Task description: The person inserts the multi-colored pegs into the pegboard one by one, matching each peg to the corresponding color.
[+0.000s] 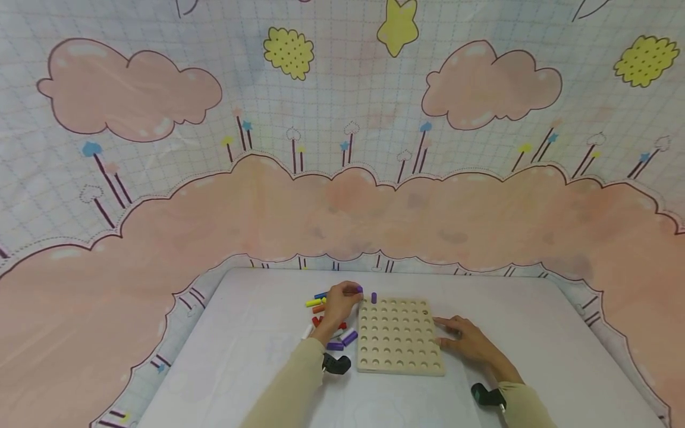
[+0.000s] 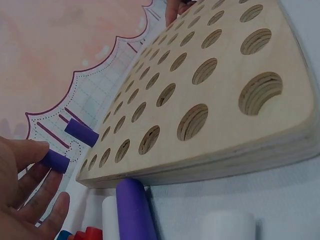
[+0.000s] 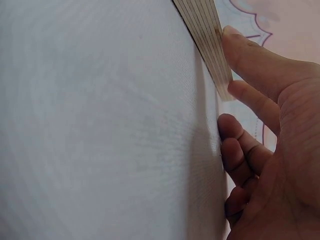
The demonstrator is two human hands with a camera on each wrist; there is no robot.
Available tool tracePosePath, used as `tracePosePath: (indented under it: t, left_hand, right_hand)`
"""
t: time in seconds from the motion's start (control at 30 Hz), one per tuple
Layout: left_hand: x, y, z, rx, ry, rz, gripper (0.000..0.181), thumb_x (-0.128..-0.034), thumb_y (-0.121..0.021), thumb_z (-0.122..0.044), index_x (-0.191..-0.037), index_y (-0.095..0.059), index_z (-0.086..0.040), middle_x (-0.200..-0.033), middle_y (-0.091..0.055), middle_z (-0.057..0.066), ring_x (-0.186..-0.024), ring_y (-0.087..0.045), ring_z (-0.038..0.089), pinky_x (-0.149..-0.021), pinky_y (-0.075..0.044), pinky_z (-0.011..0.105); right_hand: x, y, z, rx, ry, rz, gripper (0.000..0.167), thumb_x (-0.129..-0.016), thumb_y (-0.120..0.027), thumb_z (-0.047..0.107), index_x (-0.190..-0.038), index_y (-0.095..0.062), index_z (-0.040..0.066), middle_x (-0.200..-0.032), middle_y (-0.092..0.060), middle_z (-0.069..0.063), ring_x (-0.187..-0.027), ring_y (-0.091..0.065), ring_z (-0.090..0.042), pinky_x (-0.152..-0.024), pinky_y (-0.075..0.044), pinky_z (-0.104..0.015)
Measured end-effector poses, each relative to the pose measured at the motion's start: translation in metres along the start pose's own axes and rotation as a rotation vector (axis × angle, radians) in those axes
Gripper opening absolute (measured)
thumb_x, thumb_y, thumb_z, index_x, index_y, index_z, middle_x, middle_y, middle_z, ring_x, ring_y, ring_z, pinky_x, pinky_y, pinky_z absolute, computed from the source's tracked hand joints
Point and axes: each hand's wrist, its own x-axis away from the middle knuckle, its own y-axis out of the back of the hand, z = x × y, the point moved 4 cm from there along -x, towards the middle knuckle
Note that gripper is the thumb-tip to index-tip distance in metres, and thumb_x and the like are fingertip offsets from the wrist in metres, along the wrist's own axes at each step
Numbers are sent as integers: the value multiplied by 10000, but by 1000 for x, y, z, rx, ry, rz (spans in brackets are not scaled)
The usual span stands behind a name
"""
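Observation:
A square wooden board (image 1: 401, 337) with rows of round holes lies on the white table. At its far left corner my left hand (image 1: 339, 304) pinches a purple peg (image 2: 55, 161) between thumb and fingers. One purple peg (image 1: 374, 298) stands in the board's far row, seen also as a tilted cylinder (image 2: 81, 132) in the left wrist view. My right hand (image 1: 468, 342) touches the board's right edge with its fingertips; in the right wrist view the thumb and index finger rest against the layered edge (image 3: 205, 42), the other fingers curled loosely by the table.
Left of the board lie loose pegs: yellow (image 1: 313, 303), orange (image 1: 319, 309), purple (image 1: 349, 338), with blue, red and white ones partly behind my left hand. A patterned cloth (image 1: 342, 208) hangs behind the table (image 1: 214, 356).

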Motion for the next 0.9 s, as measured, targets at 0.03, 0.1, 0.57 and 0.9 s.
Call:
tracePosePath:
  t: [0.03, 0.1, 0.57, 0.9]
  left_hand:
    - [-1, -1, 0, 1, 4, 4, 192, -864, -722, -95, -1052, -711, -59, -1014, -735, 105, -930, -694, 211, -844, -565, 365]
    - [-1, -2, -1, 3, 3, 13, 189, -861, -720, -88, -1048, -711, -56, -1009, -734, 108, -923, -695, 215, -848, -565, 376]
    - [-6, -14, 7, -45, 42, 18, 165, -870, -722, -123, -1033, -716, -95, -1019, -736, 87, -936, -697, 226, -856, -560, 399]
    - [-4, -16, 5, -29, 32, 29, 176, -868, -718, -107, -1043, -710, -79, -1016, -732, 98, -927, -693, 226, -869, -563, 400]
  right_hand:
    - [0, 0, 0, -2, 2, 1, 589, -836, -732, 441, -1355, -600, 195, -1069, -586, 17, -1018, -505, -164, -927, -451, -433]
    - [1, 1, 2, -5, 6, 1, 593, -835, -731, 446, -1354, -600, 192, -1069, -587, 17, -1017, -501, -161, -926, -451, -431]
    - [1, 1, 2, 1, 26, -9, 584, -835, -733, 442, -1347, -606, 193, -1063, -588, 20, -1021, -503, -166, -934, -451, -450]
    - [3, 0, 2, 5, 16, -14, 584, -831, -736, 443, -1344, -609, 197, -1054, -583, 24, -1008, -495, -163, -924, -448, -438]
